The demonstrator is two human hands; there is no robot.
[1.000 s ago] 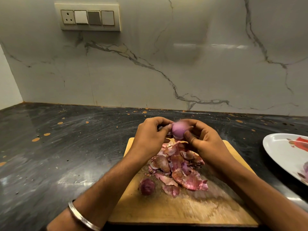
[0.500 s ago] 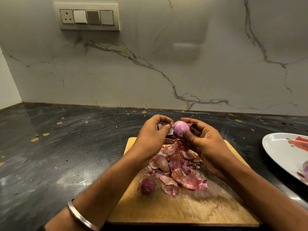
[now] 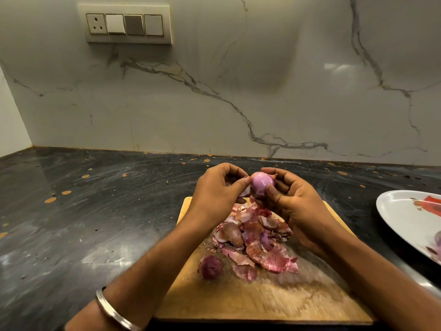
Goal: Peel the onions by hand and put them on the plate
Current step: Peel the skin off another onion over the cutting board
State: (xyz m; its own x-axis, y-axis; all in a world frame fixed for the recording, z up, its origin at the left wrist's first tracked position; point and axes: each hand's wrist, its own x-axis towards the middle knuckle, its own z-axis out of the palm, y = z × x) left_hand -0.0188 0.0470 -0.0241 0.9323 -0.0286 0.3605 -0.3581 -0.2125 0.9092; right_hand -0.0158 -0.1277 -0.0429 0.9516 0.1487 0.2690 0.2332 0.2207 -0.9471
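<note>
A dark, glossy stone tabletop [image 3: 95,223] with pale streaks and orange flecks carries a rectangular wooden cutting board [image 3: 274,304], which lies directly beneath the left hand [image 3: 214,194] and right hand [image 3: 296,206]. A white oval plate with a red pattern [image 3: 403,218] sits on the tabletop well right of the right hand.

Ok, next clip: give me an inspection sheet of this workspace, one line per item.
Surface: dark counter, speckled; wooden board on it.
Job's things: peeled onion held above the board; unpeeled onion on the board; plate at right, partly out of frame.
Clutter: skins piled on the board.
Grips: right hand holds the peeled onion; left hand pinches a skin at its side.
Cables: nothing seen.
Surroundings: marble wall, switch panel.
</note>
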